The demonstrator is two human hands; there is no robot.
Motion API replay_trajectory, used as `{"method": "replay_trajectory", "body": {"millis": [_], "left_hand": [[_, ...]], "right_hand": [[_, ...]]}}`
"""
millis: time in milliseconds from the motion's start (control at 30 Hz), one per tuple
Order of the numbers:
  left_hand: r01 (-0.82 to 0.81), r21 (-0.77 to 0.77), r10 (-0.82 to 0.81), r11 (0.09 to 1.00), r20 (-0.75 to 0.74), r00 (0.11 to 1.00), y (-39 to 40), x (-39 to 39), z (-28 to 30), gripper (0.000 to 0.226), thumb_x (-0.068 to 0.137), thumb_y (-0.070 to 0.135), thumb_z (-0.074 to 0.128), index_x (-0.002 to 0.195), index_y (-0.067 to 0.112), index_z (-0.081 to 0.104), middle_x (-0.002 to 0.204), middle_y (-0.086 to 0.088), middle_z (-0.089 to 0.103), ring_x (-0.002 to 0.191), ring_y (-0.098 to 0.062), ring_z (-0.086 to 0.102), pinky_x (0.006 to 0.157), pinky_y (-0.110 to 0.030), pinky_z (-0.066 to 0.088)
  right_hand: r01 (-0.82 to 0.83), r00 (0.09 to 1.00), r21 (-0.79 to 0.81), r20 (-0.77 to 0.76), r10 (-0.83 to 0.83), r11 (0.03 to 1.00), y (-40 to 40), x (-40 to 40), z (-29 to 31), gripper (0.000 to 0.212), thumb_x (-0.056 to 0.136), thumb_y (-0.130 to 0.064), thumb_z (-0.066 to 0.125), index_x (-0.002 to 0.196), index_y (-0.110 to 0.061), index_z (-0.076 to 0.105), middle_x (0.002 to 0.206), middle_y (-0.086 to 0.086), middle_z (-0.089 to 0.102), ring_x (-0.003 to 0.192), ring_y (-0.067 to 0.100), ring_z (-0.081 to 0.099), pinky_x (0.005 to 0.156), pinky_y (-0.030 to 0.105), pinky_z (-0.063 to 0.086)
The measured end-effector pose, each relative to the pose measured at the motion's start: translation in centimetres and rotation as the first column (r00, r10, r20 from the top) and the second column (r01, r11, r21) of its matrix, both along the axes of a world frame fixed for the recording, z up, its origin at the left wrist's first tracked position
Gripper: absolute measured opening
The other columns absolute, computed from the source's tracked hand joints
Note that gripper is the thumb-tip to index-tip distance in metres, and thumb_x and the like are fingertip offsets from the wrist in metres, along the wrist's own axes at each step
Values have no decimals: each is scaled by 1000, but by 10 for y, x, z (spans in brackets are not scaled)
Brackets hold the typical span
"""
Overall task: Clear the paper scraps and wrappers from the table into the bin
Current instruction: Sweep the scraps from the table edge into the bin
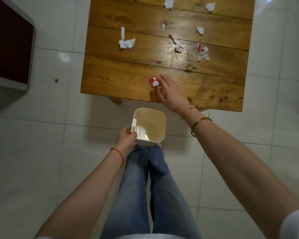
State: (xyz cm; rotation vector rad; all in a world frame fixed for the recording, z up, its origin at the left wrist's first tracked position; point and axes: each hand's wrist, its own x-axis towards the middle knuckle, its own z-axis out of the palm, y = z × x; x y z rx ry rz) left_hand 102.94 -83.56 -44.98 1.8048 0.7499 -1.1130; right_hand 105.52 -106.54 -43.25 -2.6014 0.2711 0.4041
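A white square bin [160, 116] hangs just in front of the wooden table [121, 69], its inside bare. My left hand [126, 137] grips the bin's near left rim. My right hand [171, 92] reaches over the table's front edge, fingers spread, fingertips touching a red and white wrapper [154, 82] that lies flat on the wood. Several white paper scraps lie further back: a bigger torn clump [127, 42] at the left, a scrap cluster [203, 54] at the right, a red strip [199, 45] and a red-tipped wrapper [173, 39] near the middle.
More white scraps [168, 2] lie along the table's far edge. A dark red cabinet [9, 44] stands on the left. The floor is pale glossy tile. My legs in blue jeans [148, 178] stand right behind the bin.
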Motion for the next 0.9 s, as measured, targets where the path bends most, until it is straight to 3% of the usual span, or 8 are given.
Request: {"method": "replay_trajectory", "body": {"millis": [167, 267, 567, 700, 800, 900], "left_hand": [[-101, -22, 101, 995, 2, 995, -8, 1, -36, 44, 86, -5, 51, 129, 4, 50, 110, -11, 63, 97, -30, 64, 73, -33, 55], [-96, -29, 96, 995, 12, 995, -10, 4, -47, 44, 86, -3, 52, 129, 6, 51, 108, -9, 63, 91, -23, 62, 71, -28, 54], [-59, -42, 60, 997, 10, 998, -20, 13, -62, 48, 84, -2, 55, 130, 10, 51, 121, -12, 65, 107, -29, 65, 91, -42, 56], [-15, -42, 16, 999, 11, 1000, -24, 14, -61, 45, 82, 1, 56, 126, 12, 54, 119, -13, 66, 105, -29, 66, 92, -43, 56], [10, -46, -9, 999, 4, 1000, -29, 14, -59, 43, 82, 1, 58, 123, 14, 55, 118, -12, 66, 105, -27, 66, 93, -44, 55], [31, -46, -32, 998, -8, 999, -34, 12, -55, 42, 83, 0, 58, 122, 14, 55, 120, -13, 65, 107, -28, 65, 92, -43, 56]], "right_hand": [[4, 1000, 19, 12, -4, 1000, 3, 9, -35, 53, 100, -25, 42, 149, -11, 26, 159, 11, 21, 147, 28, 19, 120, 40, 20], [-2, 1000, 11, 24, 2, 1000, 4, 9, -47, 54, 99, -22, 43, 149, -10, 26, 158, 11, 22, 147, 28, 18, 120, 39, 19], [-91, 996, -70, 0, 92, 993, 6, -16, -64, 55, 98, -28, 42, 149, -14, 26, 159, 8, 23, 147, 26, 17, 122, 41, 7], [-193, 981, -54, 13, 194, 980, 15, -45, -58, 53, 95, -25, 46, 146, -15, 35, 153, 7, 35, 142, 26, 28, 120, 42, 20], [-287, 958, 62, 37, 285, 956, 25, -74, -54, 47, 90, -19, 51, 137, -14, 48, 140, 6, 51, 132, 24, 42, 109, 43, 36], [-175, 983, 109, 67, 169, 978, 25, -95, -51, 47, 91, -19, 51, 138, -16, 46, 138, 5, 51, 126, 22, 44, 107, 37, 38]]}}
